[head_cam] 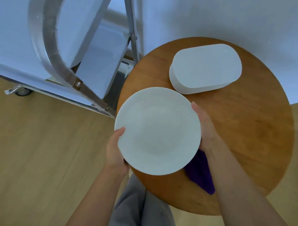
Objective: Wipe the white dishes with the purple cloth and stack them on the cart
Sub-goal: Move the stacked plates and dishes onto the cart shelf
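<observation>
A round white plate point(157, 131) is held in the air over the left edge of the round wooden table point(250, 135). My left hand point(115, 147) grips its lower left rim with the thumb on top. My right hand point(206, 128) holds the right rim, fingers under the plate. The purple cloth point(200, 172) lies on the table beneath my right wrist, partly hidden by the plate and arm. A stack of white oblong dishes point(205, 71) sits upside down at the back of the table. The metal cart point(49, 39) stands to the left.
The cart has a curved metal handle point(43, 38), white shelves and a caster point(21, 90) on the wooden floor point(35, 148). A white wall runs behind the table. My grey-trousered legs point(142, 210) are below the plate.
</observation>
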